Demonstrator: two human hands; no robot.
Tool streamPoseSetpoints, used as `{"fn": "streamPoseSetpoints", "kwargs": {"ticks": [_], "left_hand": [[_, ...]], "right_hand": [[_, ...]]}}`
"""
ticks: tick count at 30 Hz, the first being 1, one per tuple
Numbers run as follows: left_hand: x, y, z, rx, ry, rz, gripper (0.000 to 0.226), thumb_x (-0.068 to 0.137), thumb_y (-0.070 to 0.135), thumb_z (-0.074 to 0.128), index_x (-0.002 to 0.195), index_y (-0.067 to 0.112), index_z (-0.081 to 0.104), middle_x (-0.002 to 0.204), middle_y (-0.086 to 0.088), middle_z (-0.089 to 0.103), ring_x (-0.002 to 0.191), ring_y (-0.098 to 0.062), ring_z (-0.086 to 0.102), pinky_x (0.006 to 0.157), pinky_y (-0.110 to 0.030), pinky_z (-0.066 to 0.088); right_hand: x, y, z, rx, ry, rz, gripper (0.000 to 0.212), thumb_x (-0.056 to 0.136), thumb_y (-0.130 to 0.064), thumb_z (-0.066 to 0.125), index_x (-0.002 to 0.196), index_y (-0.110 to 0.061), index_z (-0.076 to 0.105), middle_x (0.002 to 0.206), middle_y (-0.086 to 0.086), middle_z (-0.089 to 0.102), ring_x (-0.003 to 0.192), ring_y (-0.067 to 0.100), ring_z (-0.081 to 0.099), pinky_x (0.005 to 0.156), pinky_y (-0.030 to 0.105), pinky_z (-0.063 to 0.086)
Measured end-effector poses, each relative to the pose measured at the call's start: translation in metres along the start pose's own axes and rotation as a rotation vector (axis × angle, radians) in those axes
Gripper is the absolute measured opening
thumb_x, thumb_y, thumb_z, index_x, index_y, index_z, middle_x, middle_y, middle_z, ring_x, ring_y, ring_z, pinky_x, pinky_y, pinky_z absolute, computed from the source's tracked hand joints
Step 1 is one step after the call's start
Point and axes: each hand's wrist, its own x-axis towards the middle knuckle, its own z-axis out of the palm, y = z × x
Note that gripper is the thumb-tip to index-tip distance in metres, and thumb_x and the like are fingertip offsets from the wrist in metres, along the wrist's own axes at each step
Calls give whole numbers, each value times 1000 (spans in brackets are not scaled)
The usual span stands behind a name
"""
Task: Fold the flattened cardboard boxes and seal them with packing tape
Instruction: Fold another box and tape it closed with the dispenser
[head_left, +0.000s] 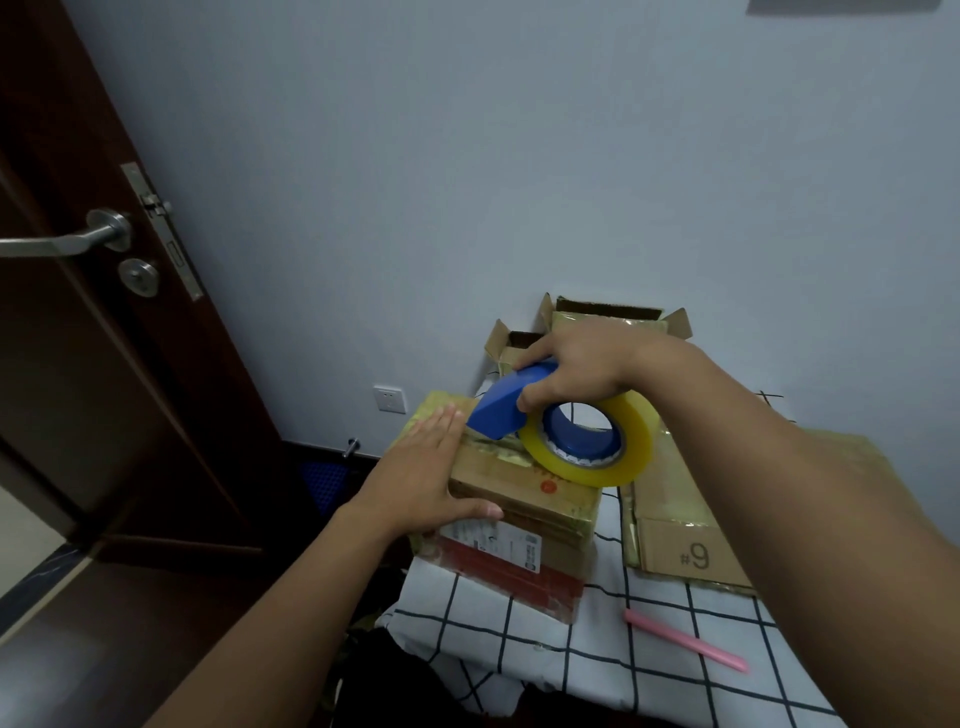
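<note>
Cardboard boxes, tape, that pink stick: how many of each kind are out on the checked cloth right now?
Folded cardboard boxes: 3 (front box, two open-topped ones behind)
Flattened cardboard boxes: 1 (marked #9; more beneath cannot be told)
Tape dispensers with roll: 1
Pink sticks: 1
Total: 6

Dim, bluish, even light; soft shadows only. Wide-angle bending at edges: door (78, 312) at left bows. Focus slightly soft throughout.
</note>
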Motion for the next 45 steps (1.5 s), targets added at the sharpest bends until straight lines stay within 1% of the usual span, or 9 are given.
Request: {"fn": "streamPoseSetpoints", "kwargs": {"ticks": [3,6,13,24,29,35,38,41,45], "left_hand": [[2,-9,3,-45,19,-3,133,57,96,44,157,19,-1,164,-1,3,151,-16,1,123,-39,8],[7,-14,6,-119,42,0,128,55,98,48,155,29,9,163,4,16,150,-15,10,121,-44,20],[9,-9,-3,-27,-79,-35,133,56,95,38,156,20,-6,164,-2,-8,150,-15,-7,119,-33,-1],[4,-8,0,7,-89,-33,136,49,102,29,155,27,-11,163,0,-15,150,-16,-9,119,-35,-1],[3,-9,1,1,-67,-39,134,52,102,32,156,27,-5,163,8,-11,150,-18,-2,121,-47,15],[3,-3,0,80,-73,47,110,64,95,28,152,42,-10,164,-1,-12,150,-20,-11,121,-42,0],[2,3,0,113,-59,84,108,72,90,30,155,32,-5,161,2,-21,148,-16,-19,122,-43,-7],[2,16,3,85,-72,95,106,81,80,41,154,27,-14,162,-2,-17,149,-17,-16,121,-37,-8],[1,35,8,113,0,92,113,77,86,39,156,21,-9,161,-2,-21,147,-16,-21,121,-40,-9]], "right_hand": [[1,0,1,22,23,-17,56,87,-61,58,138,-37,53,113,-10,53,97,16,48,78,28,35],[-1,4,3,37,50,-17,58,85,-64,59,137,-40,55,110,-10,57,95,15,52,80,31,41],[-24,17,-14,-5,-55,8,52,84,-59,64,131,-38,61,127,-8,59,110,19,55,100,40,45],[-49,38,7,32,9,17,59,85,-62,61,138,-36,55,131,-8,58,109,17,54,99,38,45],[-47,36,9,44,14,21,59,84,-62,62,137,-38,56,130,-10,57,108,16,53,96,35,44],[-45,36,10,49,23,31,54,85,-60,62,134,-38,59,127,-10,60,105,16,54,95,36,45],[-47,35,10,67,21,44,52,85,-58,62,133,-37,59,127,-8,59,107,18,54,95,36,45],[-46,36,10,68,23,49,51,86,-59,61,132,-37,60,126,-6,60,107,19,55,96,39,46],[-46,36,11,66,25,52,51,86,-58,60,131,-35,62,125,-5,62,107,19,56,97,40,47]]}}
